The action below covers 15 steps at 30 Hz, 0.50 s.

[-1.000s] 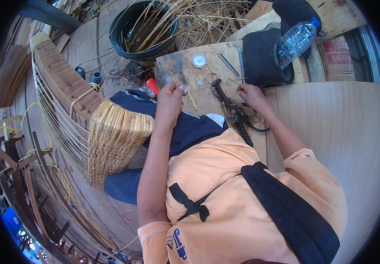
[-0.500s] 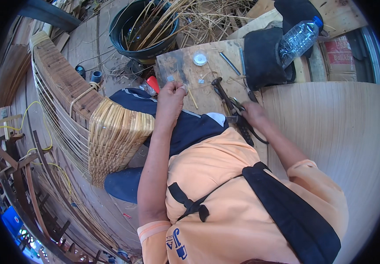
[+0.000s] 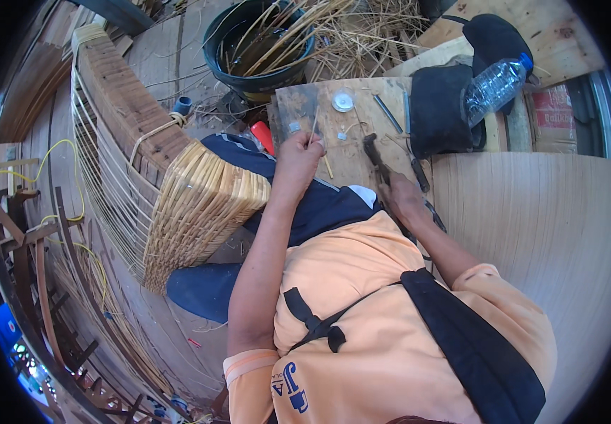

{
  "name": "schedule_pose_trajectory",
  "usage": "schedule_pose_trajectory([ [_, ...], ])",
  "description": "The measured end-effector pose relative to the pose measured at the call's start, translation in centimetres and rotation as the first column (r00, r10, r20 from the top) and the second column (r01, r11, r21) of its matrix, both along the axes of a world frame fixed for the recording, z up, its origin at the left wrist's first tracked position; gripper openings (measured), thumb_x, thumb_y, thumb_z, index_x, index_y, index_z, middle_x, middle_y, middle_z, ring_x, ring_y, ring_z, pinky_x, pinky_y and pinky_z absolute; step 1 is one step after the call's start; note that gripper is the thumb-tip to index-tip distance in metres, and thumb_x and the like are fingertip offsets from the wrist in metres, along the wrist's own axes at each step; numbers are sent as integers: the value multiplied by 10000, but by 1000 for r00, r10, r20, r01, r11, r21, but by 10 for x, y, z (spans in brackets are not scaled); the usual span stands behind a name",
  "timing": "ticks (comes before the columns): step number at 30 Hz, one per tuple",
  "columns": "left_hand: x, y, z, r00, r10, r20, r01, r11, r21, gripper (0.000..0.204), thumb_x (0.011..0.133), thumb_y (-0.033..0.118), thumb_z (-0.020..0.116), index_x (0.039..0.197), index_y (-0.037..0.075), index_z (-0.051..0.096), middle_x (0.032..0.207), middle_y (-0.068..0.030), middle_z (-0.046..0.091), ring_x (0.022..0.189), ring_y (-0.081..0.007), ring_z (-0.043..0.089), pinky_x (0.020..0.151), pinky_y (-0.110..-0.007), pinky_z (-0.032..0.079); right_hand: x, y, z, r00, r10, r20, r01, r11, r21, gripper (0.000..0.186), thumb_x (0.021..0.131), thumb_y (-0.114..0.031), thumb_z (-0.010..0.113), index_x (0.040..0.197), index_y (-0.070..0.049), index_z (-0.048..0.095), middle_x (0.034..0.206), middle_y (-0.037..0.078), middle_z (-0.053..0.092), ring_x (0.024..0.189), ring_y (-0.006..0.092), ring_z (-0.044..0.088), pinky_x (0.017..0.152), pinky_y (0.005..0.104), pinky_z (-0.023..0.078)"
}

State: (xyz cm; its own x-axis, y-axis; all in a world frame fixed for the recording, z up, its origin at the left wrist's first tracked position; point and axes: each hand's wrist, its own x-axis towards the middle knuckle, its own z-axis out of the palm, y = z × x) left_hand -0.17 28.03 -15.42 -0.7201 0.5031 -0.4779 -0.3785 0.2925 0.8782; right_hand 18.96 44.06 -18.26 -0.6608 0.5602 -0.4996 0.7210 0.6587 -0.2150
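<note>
My left hand (image 3: 298, 157) is closed in a pinch over the near left part of a plywood board. A thin pale strip (image 3: 315, 121), like a rattan strand, rises from its fingertips. My right hand (image 3: 403, 198) is wrapped round the handle of a hammer (image 3: 373, 147), whose dark head points away from me. To the left of my left forearm stands a curved wooden piece (image 3: 125, 106), its near end covered by woven rattan (image 3: 199, 205). Long strands run along its side.
A bucket (image 3: 224, 67) of water and rattan strands stands beyond the plywood board (image 3: 295, 102). On the board are a small round white container (image 3: 342, 100) and a metal rod (image 3: 388, 113). A plastic bottle (image 3: 498, 88) leans on black padding (image 3: 436, 106). Wooden frames (image 3: 30, 261) stand at left.
My right hand has gone from the metal loop handles beside the hammer to the hammer's handle. My left hand stays pinched, and the pale strip now shows above it. The view has shifted slightly.
</note>
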Motion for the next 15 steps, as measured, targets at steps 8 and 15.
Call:
schedule_pose_trajectory([
  [8, -1, 1, 6, 1000, -8, 17, 7, 999, 37, 122, 838, 145, 591, 827, 24, 607, 577, 62, 451, 431, -27, 325, 405, -211, 237, -8, 6, -7, 964, 132, -233, -114, 989, 91, 520, 782, -227, 656, 1213, -2, 473, 1192, 207, 514, 1102, 386, 474, 920, 435, 412],
  [15, -2, -1, -4, 999, 4, -36, -4, 1000, -21, 189, 804, 158, 574, 767, -25, 599, 644, -76, 582, 615, -140, 538, 606, -291, 434, -15, 8, -17, 991, 103, -85, -101, 995, 21, 279, 790, -209, 594, 981, -9, 560, 1008, 223, 577, 937, 384, 562, 817, 463, 449],
])
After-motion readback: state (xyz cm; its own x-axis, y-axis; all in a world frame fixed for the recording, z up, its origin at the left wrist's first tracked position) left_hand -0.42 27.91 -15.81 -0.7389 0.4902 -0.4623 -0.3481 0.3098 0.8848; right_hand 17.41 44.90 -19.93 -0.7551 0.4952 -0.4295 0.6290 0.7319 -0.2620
